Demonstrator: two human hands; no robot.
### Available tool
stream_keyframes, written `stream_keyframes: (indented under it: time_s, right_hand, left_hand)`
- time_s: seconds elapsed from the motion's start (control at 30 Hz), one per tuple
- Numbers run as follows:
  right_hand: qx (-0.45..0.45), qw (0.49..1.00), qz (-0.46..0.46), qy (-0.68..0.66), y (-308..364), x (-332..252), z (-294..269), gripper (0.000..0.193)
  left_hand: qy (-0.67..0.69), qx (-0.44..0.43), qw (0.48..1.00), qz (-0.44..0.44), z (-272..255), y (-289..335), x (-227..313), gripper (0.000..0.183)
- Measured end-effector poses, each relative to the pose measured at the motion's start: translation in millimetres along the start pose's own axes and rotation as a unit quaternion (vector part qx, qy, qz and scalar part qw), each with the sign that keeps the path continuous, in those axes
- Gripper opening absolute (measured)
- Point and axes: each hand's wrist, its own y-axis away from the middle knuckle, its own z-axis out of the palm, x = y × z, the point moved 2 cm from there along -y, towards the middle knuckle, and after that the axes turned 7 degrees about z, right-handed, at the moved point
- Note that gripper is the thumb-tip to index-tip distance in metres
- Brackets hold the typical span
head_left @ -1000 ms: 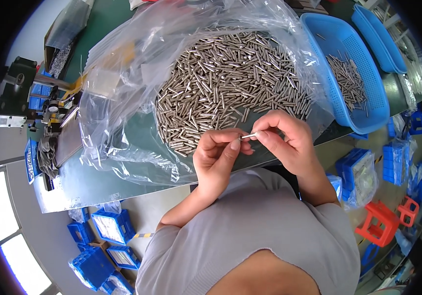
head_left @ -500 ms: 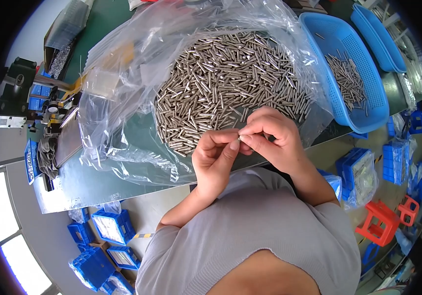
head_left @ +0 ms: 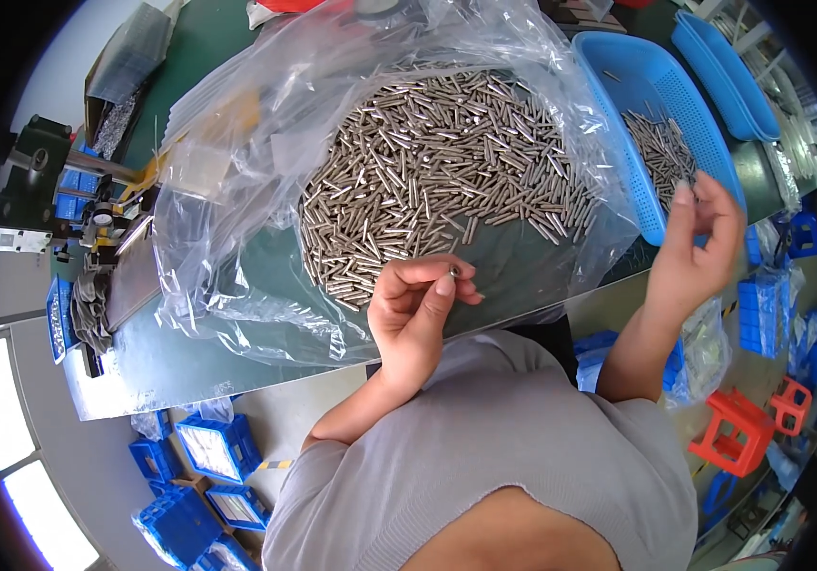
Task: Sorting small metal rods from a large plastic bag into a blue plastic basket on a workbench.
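Note:
My left hand (head_left: 412, 322) is at the table's near edge, in front of a big heap of short silvery metal pins (head_left: 446, 152). Its thumb and forefinger pinch a small metal pin (head_left: 454, 271), seen almost end-on. Over the near right side of a blue perforated basket (head_left: 654, 226) is my right hand (head_left: 698, 255), thumb and forefinger drawn together. Whatever those fingertips may hold is too small to make out. Inside the basket, close to the fingertips, lies a smaller pile of similar pins (head_left: 654, 143).
A clear plastic bag (head_left: 227, 276) spreads under and around the heap on the green table (head_left: 132, 366). Another blue basket (head_left: 727, 81) stands at the far right. Metal equipment (head_left: 42, 181) is at left. Blue crates (head_left: 218, 443) and red stools (head_left: 734, 433) stand on the floor.
My right hand has left my left hand and moved right, up to the blue basket. My left hand stays nearly in place, still pinching a pin.

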Motion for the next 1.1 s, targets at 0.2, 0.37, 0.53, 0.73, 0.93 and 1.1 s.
stream_keyframes:
  time_s: [0.2, 0.37, 0.53, 0.73, 0.93, 1.1]
  right_hand:
    - [-0.402, 0.885, -0.182, -0.148, 53.5, -35.9, 51.6, 0.018]
    - [-0.455, 0.85, -0.253, -0.08, 68.8, -37.9, 70.8, 0.014]
    - [-0.442, 0.831, -0.336, -0.038, 69.2, -43.6, 67.0, 0.006]
    - [-0.414, 0.868, -0.241, -0.132, 68.0, -32.7, 62.8, 0.01]
    - [-0.479, 0.801, 0.082, -0.351, 69.6, -32.5, 46.7, 0.004]
    - [-0.504, 0.76, 0.118, -0.392, 73.6, -35.4, 49.6, 0.003]
  left_hand:
    - [0.014, 0.003, 1.0, -0.007, -0.7, -0.2, 0.4, 0.007]
    - [0.023, -0.001, 1.0, -0.015, -1.0, 0.0, -0.4, 0.007]
    - [0.027, 0.0, 0.999, -0.019, -1.8, 0.3, 1.1, 0.007]
    - [0.03, -0.014, 0.999, -0.022, -2.7, -0.4, 1.8, 0.007]
    - [0.02, -0.036, 0.999, -0.023, -1.3, -1.0, 0.4, 0.008]
    - [0.008, -0.039, 0.999, -0.022, -1.1, 1.0, -0.8, 0.009]
